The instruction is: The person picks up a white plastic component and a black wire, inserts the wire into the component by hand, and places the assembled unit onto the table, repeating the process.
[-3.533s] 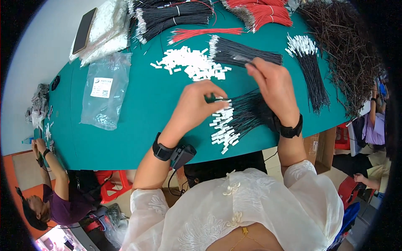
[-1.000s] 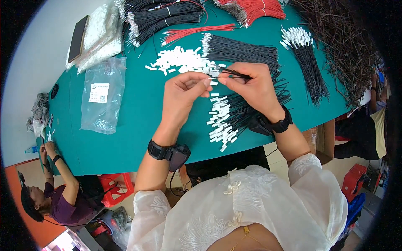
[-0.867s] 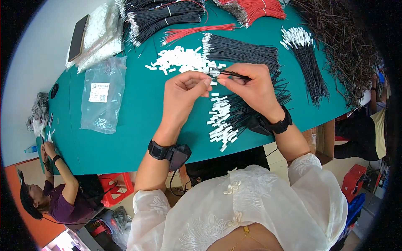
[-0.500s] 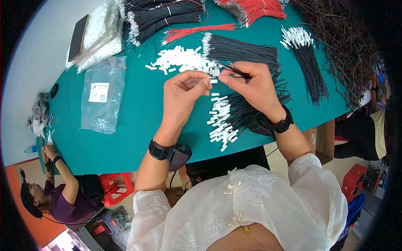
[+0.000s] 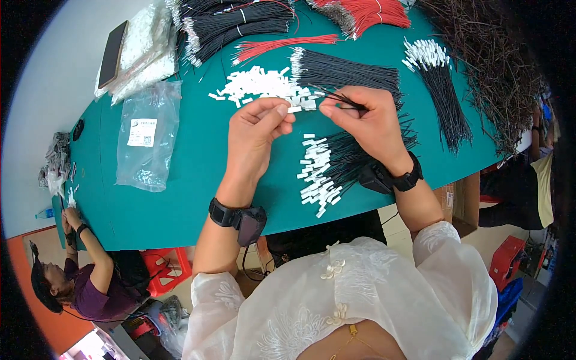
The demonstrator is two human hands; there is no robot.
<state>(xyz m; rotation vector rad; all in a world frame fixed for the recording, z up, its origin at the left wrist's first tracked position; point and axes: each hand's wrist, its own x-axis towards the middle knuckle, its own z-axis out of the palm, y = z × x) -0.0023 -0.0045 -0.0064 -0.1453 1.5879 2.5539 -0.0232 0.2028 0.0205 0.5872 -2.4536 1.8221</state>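
Observation:
My left hand (image 5: pixel 251 135) pinches a small white connector housing (image 5: pixel 294 110) between thumb and fingertips. A short gap to the right, my right hand (image 5: pixel 369 123) is closed on a few black wires (image 5: pixel 348 101) whose ends point left. Behind my fingertips lies a heap of loose white connector housings (image 5: pixel 255 83). Below my right hand is a fan of black wires with white housings (image 5: pixel 316 171) on their left ends. A bundle of black wires with bare silvery tips (image 5: pixel 351 72) lies just beyond my right hand.
Black wire bundles (image 5: pixel 240 27), red wires (image 5: pixel 288 47) and a red bundle (image 5: pixel 375 18) lie at the back. At right are a housed black bundle (image 5: pixel 441 96) and a brown tangled pile (image 5: pixel 489 66). At left are a plastic bag (image 5: pixel 147 159), a phone (image 5: pixel 113 54) and a co-worker (image 5: pixel 84 276).
My hands have drawn slightly apart. The left has shifted a little left with a white housing at its fingertips; the right has moved slightly right with the wires.

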